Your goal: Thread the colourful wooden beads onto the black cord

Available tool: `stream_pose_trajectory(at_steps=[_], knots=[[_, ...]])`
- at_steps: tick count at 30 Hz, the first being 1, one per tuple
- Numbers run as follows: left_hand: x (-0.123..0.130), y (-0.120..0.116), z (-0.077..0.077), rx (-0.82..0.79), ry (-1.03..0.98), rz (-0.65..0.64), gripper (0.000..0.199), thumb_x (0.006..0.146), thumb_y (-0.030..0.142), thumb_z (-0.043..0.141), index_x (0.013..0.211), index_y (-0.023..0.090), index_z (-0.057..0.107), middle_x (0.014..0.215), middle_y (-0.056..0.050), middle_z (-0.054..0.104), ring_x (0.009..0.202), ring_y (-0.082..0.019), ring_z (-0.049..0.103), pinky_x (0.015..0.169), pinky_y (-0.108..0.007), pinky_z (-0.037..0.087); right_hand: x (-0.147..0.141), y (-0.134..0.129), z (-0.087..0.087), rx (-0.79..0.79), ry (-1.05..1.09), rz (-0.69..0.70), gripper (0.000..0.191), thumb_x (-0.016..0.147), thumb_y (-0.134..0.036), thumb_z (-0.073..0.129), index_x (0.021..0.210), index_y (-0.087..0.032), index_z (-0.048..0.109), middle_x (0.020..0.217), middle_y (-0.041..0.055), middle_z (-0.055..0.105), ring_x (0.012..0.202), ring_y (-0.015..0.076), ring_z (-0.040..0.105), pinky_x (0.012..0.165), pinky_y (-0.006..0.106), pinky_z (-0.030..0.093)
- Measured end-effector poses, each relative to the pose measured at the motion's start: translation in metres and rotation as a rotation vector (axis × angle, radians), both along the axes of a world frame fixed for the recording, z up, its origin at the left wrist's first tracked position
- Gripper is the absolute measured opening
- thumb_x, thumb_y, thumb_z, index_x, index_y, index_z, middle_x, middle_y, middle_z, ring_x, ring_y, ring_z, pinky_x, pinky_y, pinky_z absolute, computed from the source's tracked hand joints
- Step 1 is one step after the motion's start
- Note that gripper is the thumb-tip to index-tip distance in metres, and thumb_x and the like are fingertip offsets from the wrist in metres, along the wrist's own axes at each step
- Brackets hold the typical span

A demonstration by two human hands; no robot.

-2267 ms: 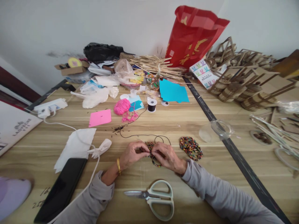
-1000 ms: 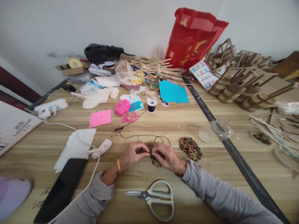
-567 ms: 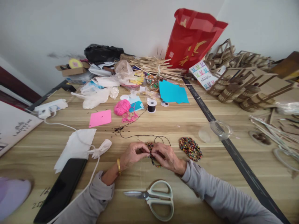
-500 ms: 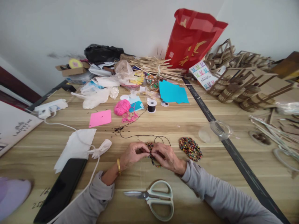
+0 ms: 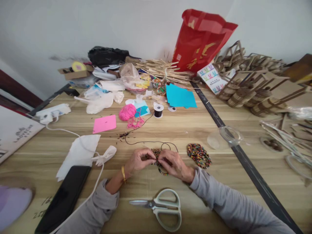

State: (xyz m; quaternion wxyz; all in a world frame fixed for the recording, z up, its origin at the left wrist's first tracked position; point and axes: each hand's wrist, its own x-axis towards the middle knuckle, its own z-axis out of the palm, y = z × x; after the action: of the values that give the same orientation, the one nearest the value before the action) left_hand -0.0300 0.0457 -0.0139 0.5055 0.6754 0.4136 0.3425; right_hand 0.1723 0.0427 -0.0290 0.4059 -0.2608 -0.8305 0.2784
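Observation:
My left hand [image 5: 139, 161] and my right hand [image 5: 173, 163] meet fingertip to fingertip, each pinching the thin black cord [image 5: 146, 142] over a strand of small coloured beads [image 5: 163, 172]. The fingers partly hide the strand and the exact spot of the pinch. From there the cord loops back across the table to a white spool of black cord [image 5: 158, 111]. A coiled pile of multicoloured beads [image 5: 199, 155] lies to the right of my right hand. Below my hands, scissors with pale handles [image 5: 168, 209] rest on the table, blades pointing left.
At the left are a black phone-like slab [image 5: 63, 198], a white cable and white paper [image 5: 79, 152]. Behind lie pink yarn [image 5: 127, 112], a pink card [image 5: 104, 123] and blue sheets [image 5: 181, 96]. Clear round lids [image 5: 225, 136] and small woven baskets [image 5: 253, 97] stand at the right.

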Motion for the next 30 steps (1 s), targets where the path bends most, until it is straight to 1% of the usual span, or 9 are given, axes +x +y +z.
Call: stream_pose_trajectory(at_steps=[15, 20, 30], knots=[[0.0013, -0.0007, 0.0027, -0.009, 0.032, 0.003, 0.007, 0.071, 0.018, 0.07, 0.073, 0.012, 0.068, 0.074, -0.005, 0.067, 0.071, -0.016, 0.061, 0.069, -0.026, 0.048, -0.0009, -0.0001, 0.0, 0.014, -0.009, -0.004, 0.008, 0.093, -0.018, 0.048, 0.086, -0.017, 0.053, 0.074, 0.0045, 0.057, 0.068, 0.0143, 0.053, 0.061, 0.024, 0.043], [0.0013, -0.0007, 0.0036, -0.023, 0.023, 0.004, 0.007, 0.071, 0.018, 0.069, 0.074, 0.012, 0.068, 0.074, -0.005, 0.067, 0.071, -0.016, 0.061, 0.069, -0.026, 0.048, -0.0007, 0.0003, -0.0018, 0.005, -0.01, 0.001, 0.006, 0.092, -0.017, 0.049, 0.087, -0.017, 0.053, 0.075, 0.0047, 0.057, 0.069, 0.0142, 0.053, 0.062, 0.024, 0.043], [0.0014, -0.0008, 0.0036, -0.006, 0.031, -0.005, 0.008, 0.071, 0.019, 0.069, 0.073, 0.012, 0.068, 0.073, -0.005, 0.067, 0.07, -0.016, 0.061, 0.069, -0.026, 0.047, -0.0006, 0.0002, -0.0009, 0.013, -0.016, 0.013, 0.009, 0.093, -0.019, 0.047, 0.086, -0.018, 0.053, 0.075, 0.0047, 0.058, 0.069, 0.0144, 0.054, 0.063, 0.024, 0.044]])
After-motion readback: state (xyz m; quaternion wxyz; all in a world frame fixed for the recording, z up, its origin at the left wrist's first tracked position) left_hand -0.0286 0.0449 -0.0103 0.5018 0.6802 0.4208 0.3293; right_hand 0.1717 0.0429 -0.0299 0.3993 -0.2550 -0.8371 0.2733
